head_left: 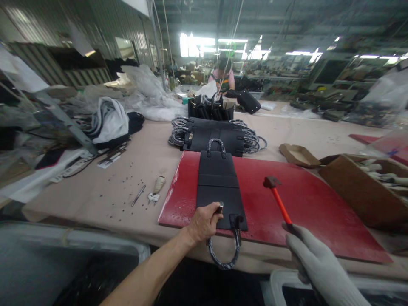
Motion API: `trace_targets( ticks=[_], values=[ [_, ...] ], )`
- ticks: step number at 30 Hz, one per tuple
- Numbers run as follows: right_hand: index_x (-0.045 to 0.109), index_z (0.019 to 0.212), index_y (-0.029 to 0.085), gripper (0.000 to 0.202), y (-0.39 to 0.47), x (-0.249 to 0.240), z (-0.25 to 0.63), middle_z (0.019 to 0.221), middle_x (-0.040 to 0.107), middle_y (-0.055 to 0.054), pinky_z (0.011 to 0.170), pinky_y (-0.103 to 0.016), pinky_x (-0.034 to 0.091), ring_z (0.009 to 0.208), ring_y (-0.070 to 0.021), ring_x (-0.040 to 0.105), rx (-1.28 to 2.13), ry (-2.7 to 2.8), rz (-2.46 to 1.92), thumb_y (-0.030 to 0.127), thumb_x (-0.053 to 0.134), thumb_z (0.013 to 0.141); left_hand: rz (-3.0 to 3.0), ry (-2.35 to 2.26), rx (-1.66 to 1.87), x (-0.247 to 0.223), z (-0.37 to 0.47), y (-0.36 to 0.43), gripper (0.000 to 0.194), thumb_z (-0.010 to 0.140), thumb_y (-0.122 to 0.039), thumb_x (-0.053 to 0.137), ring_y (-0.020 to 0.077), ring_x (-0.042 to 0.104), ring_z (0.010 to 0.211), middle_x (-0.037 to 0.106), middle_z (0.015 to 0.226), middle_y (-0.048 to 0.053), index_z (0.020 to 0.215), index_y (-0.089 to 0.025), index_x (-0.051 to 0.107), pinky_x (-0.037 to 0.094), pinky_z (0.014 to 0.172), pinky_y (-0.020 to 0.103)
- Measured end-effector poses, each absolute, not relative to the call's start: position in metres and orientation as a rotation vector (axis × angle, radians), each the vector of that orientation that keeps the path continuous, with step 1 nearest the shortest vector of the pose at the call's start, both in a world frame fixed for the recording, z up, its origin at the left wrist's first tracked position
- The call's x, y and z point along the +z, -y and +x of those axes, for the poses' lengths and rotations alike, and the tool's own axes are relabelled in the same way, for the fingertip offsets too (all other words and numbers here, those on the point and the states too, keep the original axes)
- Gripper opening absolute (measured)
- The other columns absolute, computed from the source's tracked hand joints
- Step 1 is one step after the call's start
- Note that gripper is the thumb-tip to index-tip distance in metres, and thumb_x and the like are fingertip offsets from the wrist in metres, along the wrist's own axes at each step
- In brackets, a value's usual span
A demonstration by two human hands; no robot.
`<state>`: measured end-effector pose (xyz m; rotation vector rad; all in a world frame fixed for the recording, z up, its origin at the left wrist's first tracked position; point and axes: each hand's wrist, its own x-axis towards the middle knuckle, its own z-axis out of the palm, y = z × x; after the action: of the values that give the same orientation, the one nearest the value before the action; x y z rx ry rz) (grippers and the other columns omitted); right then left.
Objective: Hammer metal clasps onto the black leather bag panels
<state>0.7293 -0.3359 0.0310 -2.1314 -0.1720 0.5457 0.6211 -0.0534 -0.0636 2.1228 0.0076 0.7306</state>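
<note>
A black leather bag panel (218,178) lies flat on a red board (287,199), one wrapped handle at its far end and the other hanging over the table's front edge. My bare left hand (205,221) is closed on a short metal punch (220,207), held upright on the panel's near part. To the right, my gloved right hand (306,248) grips a hammer (280,203) by its dark lower handle. The hammer's head is above the board, away from the punch.
Stacked black panels with handles (213,135) lie beyond the board. A pointed tool (138,195) and a taped tool (158,187) lie left. A cardboard box (360,191) stands right. Grey bins are below the front edge. A person (223,78) is at the back.
</note>
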Motion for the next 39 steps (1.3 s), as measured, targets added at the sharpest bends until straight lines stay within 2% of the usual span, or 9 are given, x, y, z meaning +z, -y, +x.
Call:
trace_targets(
  ticks=[2,4,9,13,19,24,29,33,39],
  values=[
    [0.054,0.129,0.023,0.057,0.325,0.057,0.713,0.061,0.04,0.009,0.041,-0.026,0.034,0.043,-0.0134,0.04,0.603,0.162,-1.827,0.065,0.059,0.09,2.121,-0.013,0.722,-0.064,0.621,0.054,0.013,0.094,-0.013,0.054,0.0177,0.071,0.077,0.071,0.088,0.003,0.102,-0.022,0.06,0.055,0.072,0.026],
    [0.056,0.124,0.024,0.057,0.315,0.077,0.699,0.067,0.051,0.005,0.041,-0.027,0.038,0.048,-0.0151,0.049,0.656,0.223,-1.711,0.067,0.062,0.088,2.121,-0.018,0.718,-0.063,0.621,0.054,0.014,0.094,-0.013,0.054,0.0177,0.071,0.077,0.071,0.088,0.003,0.102,-0.022,0.06,0.055,0.072,0.026],
    [0.067,0.103,0.024,0.037,0.298,0.093,0.693,0.07,0.063,-0.002,0.054,-0.031,0.05,0.062,-0.0208,0.063,0.413,0.688,-2.083,0.058,0.053,0.097,2.145,-0.032,0.729,-0.064,0.622,0.054,0.013,0.093,-0.013,0.055,0.0179,0.071,0.076,0.07,0.086,0.003,0.101,-0.022,0.06,0.055,0.07,0.026],
    [0.06,0.076,0.027,0.031,0.288,0.104,0.701,0.068,0.068,-0.004,0.055,-0.033,0.048,0.06,-0.0234,0.066,0.093,0.983,-2.312,0.05,0.051,0.094,2.134,-0.02,0.756,-0.065,0.622,0.054,0.013,0.093,-0.012,0.055,0.0179,0.071,0.074,0.07,0.084,0.002,0.1,-0.023,0.059,0.056,0.07,0.025],
    [0.061,0.103,0.028,0.027,0.284,0.116,0.695,0.062,0.062,0.0,0.049,-0.032,0.044,0.048,-0.0206,0.058,-0.156,0.878,-2.224,0.049,0.045,0.101,2.15,-0.016,0.75,-0.064,0.622,0.054,0.012,0.094,-0.013,0.055,0.0182,0.072,0.076,0.072,0.086,0.003,0.101,-0.022,0.06,0.056,0.071,0.026],
    [0.055,0.073,0.028,0.029,0.285,0.104,0.7,0.059,0.063,-0.003,0.046,-0.033,0.042,0.048,-0.0234,0.061,-0.047,1.117,-2.405,0.048,0.05,0.094,2.171,-0.038,0.717,-0.066,0.622,0.053,0.014,0.093,-0.013,0.055,0.0187,0.072,0.075,0.072,0.087,0.004,0.102,-0.022,0.061,0.056,0.07,0.027],
    [0.061,0.098,0.027,0.026,0.289,0.104,0.698,0.066,0.065,-0.002,0.052,-0.031,0.046,0.053,-0.0216,0.062,-0.138,0.97,-2.279,0.048,0.046,0.1,2.187,-0.006,0.748,-0.067,0.622,0.052,0.012,0.095,-0.015,0.054,0.0188,0.072,0.078,0.072,0.088,0.004,0.102,-0.022,0.061,0.057,0.072,0.027],
    [0.055,0.076,0.028,0.029,0.299,0.09,0.706,0.06,0.064,-0.004,0.051,-0.033,0.039,0.053,-0.0237,0.062,0.044,1.111,-2.516,0.047,0.046,0.095,2.168,-0.014,0.719,-0.065,0.622,0.052,0.013,0.094,-0.014,0.055,0.0178,0.072,0.076,0.072,0.086,0.003,0.102,-0.022,0.061,0.056,0.069,0.025],
    [0.046,0.072,0.026,0.03,0.28,0.067,0.737,0.062,0.056,0.001,0.056,-0.028,0.039,0.059,-0.0169,0.056,0.255,0.735,-2.432,0.044,0.045,0.096,2.131,-0.026,0.707,-0.059,0.619,0.051,0.01,0.094,-0.015,0.057,0.0179,0.073,0.082,0.074,0.09,0.004,0.099,-0.022,0.062,0.057,0.075,0.026]
  ],
)
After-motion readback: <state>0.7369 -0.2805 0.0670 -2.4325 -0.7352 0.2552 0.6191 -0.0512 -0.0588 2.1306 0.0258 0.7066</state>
